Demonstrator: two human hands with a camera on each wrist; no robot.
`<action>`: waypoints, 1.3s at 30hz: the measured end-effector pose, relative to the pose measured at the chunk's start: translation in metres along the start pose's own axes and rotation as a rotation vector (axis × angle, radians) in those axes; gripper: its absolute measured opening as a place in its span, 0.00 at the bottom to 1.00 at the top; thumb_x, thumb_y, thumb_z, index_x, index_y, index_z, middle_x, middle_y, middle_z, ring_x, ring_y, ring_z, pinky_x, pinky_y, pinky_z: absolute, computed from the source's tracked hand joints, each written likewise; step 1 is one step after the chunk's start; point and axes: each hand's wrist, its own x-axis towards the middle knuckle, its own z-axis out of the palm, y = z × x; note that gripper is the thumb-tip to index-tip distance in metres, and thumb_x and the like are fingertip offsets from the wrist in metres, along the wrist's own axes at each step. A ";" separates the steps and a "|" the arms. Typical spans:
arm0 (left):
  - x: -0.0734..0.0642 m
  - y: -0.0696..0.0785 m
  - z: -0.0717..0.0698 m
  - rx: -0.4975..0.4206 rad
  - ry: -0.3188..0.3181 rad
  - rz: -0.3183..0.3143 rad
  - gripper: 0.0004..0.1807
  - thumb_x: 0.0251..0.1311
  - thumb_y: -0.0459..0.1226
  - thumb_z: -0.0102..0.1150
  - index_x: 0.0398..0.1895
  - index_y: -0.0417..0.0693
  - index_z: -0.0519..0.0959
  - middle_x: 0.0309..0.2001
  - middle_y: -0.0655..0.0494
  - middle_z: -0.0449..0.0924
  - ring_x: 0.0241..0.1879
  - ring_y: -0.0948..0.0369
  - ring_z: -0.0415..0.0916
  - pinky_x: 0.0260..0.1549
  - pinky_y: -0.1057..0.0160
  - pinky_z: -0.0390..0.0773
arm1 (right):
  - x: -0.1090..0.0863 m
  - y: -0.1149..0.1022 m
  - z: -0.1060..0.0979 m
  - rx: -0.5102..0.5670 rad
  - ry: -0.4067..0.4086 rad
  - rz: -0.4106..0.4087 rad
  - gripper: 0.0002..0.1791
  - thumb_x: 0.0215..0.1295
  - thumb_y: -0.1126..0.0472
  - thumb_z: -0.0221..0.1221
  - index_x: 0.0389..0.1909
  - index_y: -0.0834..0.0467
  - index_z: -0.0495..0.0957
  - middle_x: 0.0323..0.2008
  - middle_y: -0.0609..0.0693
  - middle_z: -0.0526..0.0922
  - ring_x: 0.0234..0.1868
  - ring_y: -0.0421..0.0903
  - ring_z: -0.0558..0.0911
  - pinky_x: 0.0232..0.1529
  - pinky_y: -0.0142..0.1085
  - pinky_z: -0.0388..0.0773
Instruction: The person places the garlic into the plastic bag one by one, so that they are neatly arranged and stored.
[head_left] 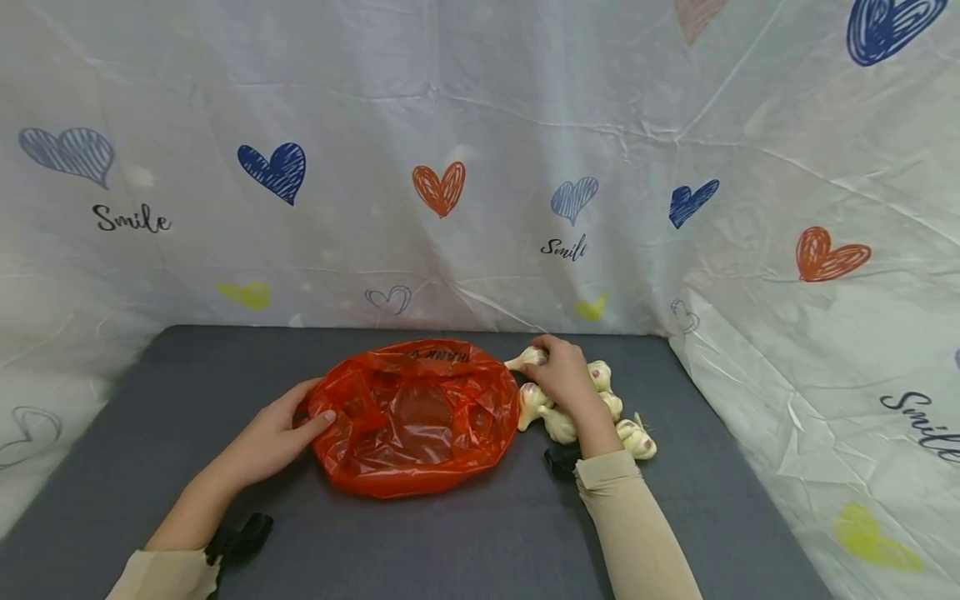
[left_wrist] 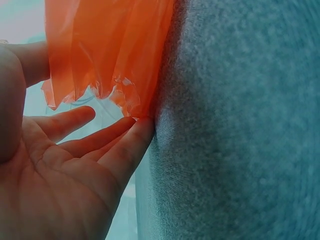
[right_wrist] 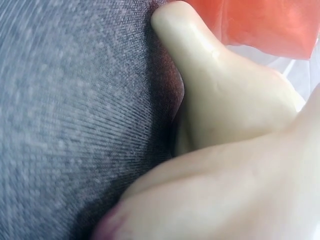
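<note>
A red plastic bag lies on the grey table with its mouth spread wide. My left hand holds the bag's left rim, thumb over the edge and fingers on the outer side. In the left wrist view, the fingertips meet the crinkled edge of the orange-looking bag. My right hand grips a garlic bulb just beyond the bag's right rim. Several more garlic bulbs are clustered under and beside that hand. Close up in the right wrist view is a garlic bulb with its stem towards the bag.
Behind the table hangs a white cloth printed with hearts and words, which also runs along the right side. Black wrist straps sit at both cuffs.
</note>
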 end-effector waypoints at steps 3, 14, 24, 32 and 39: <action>0.000 -0.001 0.000 0.004 0.003 -0.001 0.40 0.83 0.50 0.58 0.84 0.33 0.59 0.76 0.32 0.69 0.73 0.34 0.70 0.67 0.30 0.73 | 0.001 0.000 0.000 0.004 0.008 -0.006 0.29 0.71 0.55 0.74 0.67 0.63 0.82 0.60 0.61 0.87 0.57 0.61 0.86 0.59 0.57 0.83; 0.000 -0.001 0.000 0.009 0.001 -0.001 0.41 0.83 0.51 0.58 0.84 0.33 0.59 0.76 0.31 0.69 0.72 0.35 0.71 0.67 0.31 0.74 | 0.002 -0.001 -0.001 0.013 0.049 -0.020 0.28 0.70 0.53 0.75 0.65 0.62 0.83 0.56 0.60 0.88 0.50 0.57 0.86 0.56 0.55 0.83; -0.001 0.001 0.000 0.002 -0.001 -0.008 0.41 0.83 0.51 0.58 0.84 0.33 0.59 0.77 0.31 0.68 0.73 0.34 0.69 0.67 0.30 0.73 | 0.002 -0.003 -0.002 0.070 0.094 -0.040 0.30 0.68 0.52 0.77 0.65 0.63 0.84 0.55 0.59 0.87 0.43 0.53 0.85 0.50 0.52 0.85; -0.001 0.002 0.000 0.003 0.001 -0.009 0.41 0.83 0.51 0.59 0.84 0.33 0.59 0.77 0.31 0.68 0.73 0.35 0.70 0.67 0.31 0.74 | -0.001 -0.006 -0.005 0.147 0.093 -0.027 0.29 0.68 0.52 0.77 0.65 0.60 0.83 0.54 0.57 0.87 0.40 0.51 0.87 0.38 0.45 0.87; -0.001 0.000 0.001 0.005 -0.001 -0.006 0.41 0.83 0.51 0.59 0.84 0.34 0.58 0.77 0.32 0.68 0.73 0.35 0.70 0.67 0.31 0.74 | -0.001 -0.012 -0.008 0.154 0.098 -0.041 0.29 0.69 0.52 0.77 0.66 0.59 0.83 0.55 0.57 0.88 0.48 0.53 0.90 0.38 0.45 0.89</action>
